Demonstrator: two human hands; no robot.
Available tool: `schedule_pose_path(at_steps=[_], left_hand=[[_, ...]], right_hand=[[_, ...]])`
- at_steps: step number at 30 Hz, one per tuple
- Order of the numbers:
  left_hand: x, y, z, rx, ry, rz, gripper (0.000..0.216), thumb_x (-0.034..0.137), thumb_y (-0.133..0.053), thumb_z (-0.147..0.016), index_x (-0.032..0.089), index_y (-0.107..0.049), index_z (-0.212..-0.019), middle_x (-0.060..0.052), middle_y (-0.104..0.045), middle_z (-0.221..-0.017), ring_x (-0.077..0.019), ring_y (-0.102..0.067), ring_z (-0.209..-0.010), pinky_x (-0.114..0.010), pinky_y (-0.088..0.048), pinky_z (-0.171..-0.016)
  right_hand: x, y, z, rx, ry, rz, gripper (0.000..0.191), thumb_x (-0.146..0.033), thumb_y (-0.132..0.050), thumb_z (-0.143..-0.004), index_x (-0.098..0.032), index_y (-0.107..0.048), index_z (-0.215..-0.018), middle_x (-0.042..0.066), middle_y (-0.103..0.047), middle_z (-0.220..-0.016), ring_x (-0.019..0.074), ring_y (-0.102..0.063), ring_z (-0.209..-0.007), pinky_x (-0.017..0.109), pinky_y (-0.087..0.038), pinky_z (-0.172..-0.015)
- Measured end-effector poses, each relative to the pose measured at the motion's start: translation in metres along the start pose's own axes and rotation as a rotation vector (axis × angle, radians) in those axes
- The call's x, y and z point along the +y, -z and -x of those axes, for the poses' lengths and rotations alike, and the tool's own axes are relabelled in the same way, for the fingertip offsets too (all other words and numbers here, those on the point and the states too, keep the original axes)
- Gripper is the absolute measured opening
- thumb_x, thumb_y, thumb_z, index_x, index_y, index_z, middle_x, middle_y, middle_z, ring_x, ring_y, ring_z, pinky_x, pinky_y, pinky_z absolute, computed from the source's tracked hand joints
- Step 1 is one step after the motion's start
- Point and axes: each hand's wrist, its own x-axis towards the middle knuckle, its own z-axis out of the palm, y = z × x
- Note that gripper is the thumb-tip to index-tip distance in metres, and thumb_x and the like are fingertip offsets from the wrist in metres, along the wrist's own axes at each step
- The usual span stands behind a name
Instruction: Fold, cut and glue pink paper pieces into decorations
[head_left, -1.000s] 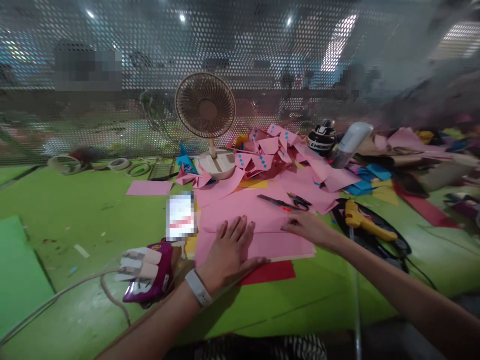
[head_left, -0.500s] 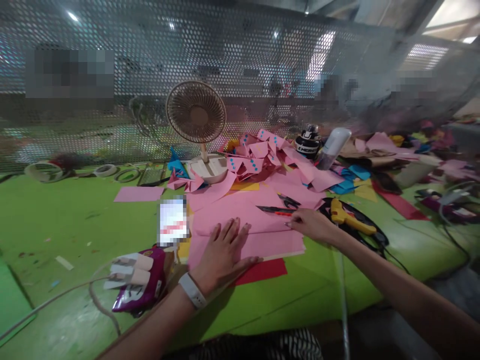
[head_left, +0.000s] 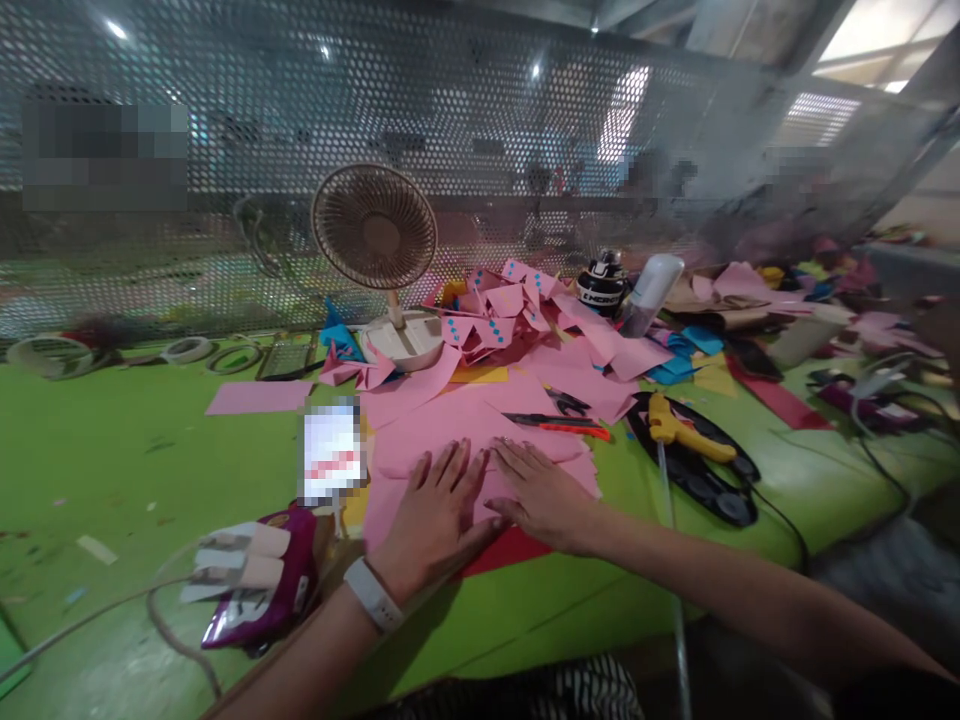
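Both palms rest on a folded sheet of pink paper [head_left: 420,440] in front of me. My left hand [head_left: 439,510] lies flat with its fingers stretched forward, a pale band on its wrist. Close beside it my right hand [head_left: 536,490] is flat too, fingers extended, covering part of the fold. A red sheet [head_left: 510,550] sticks out under the near edge of the pink paper. Just beyond my fingers lie a red and black utility knife [head_left: 559,424] and a dark pair of scissors or pliers [head_left: 568,402].
A yellow glue gun [head_left: 686,430] sits on a black tray at the right. A fan [head_left: 375,228], a pile of pink cut-outs [head_left: 510,300] and a clear bottle [head_left: 654,290] stand behind. At the left are a lit phone [head_left: 331,450] and a purple device [head_left: 281,590] with cords.
My right hand has left the knife's handle end and moved left, settling flat on the pink paper beside my left hand. The left hand stays pressed down. The view has shifted slightly right.
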Motion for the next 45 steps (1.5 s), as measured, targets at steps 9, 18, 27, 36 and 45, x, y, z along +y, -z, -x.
schedule_pose_path(at_steps=[9,18,27,36,45], left_hand=[[0.002,0.004,0.0,-0.018,0.009,0.017,0.077,0.068,-0.029,-0.085,0.023,-0.018,-0.147,-0.01,-0.022,-0.152,-0.0315,-0.018,-0.139,-0.053,-0.016,-0.109],[0.001,0.0,0.001,-0.012,0.015,0.022,0.075,0.067,-0.028,-0.086,0.024,-0.019,-0.147,-0.009,-0.023,-0.152,-0.0315,-0.019,-0.138,-0.053,-0.015,-0.109],[0.004,0.002,0.005,-0.03,0.032,0.053,0.077,0.07,-0.025,-0.085,0.023,-0.021,-0.146,-0.01,-0.022,-0.152,-0.0315,-0.017,-0.138,-0.053,-0.013,-0.109],[0.008,0.002,0.006,-0.008,0.063,0.067,0.081,0.074,-0.023,-0.082,0.024,-0.022,-0.145,-0.009,-0.023,-0.152,-0.0313,-0.017,-0.139,-0.052,-0.012,-0.11],[0.006,0.003,0.014,-0.006,0.18,0.05,0.083,0.078,-0.026,-0.078,0.03,-0.02,-0.146,-0.011,-0.019,-0.153,-0.0426,-0.012,-0.137,-0.069,-0.007,-0.102]], right_hand=[[0.001,-0.005,0.002,0.043,0.01,0.006,0.072,-0.055,-0.023,-0.093,-0.004,-0.029,-0.143,0.019,-0.026,-0.148,0.0266,-0.022,-0.138,0.046,-0.02,-0.113],[-0.003,-0.004,0.006,0.015,-0.009,0.056,0.077,-0.058,-0.024,-0.092,-0.001,-0.027,-0.142,0.019,-0.023,-0.149,0.0279,-0.02,-0.139,0.047,-0.019,-0.113],[-0.004,-0.017,0.013,0.036,-0.045,0.132,0.077,-0.058,-0.027,-0.09,-0.002,-0.026,-0.143,0.02,-0.02,-0.15,0.0293,-0.017,-0.139,0.053,-0.018,-0.111],[0.019,-0.037,0.034,0.159,-0.075,0.251,0.076,-0.056,-0.029,-0.09,-0.009,-0.011,-0.148,0.017,-0.023,-0.15,0.0295,-0.018,-0.139,0.054,-0.017,-0.11],[0.018,-0.033,0.034,0.132,-0.097,0.254,0.076,-0.056,-0.029,-0.09,-0.008,-0.016,-0.147,0.017,-0.025,-0.149,0.0294,-0.019,-0.139,0.054,-0.02,-0.109]])
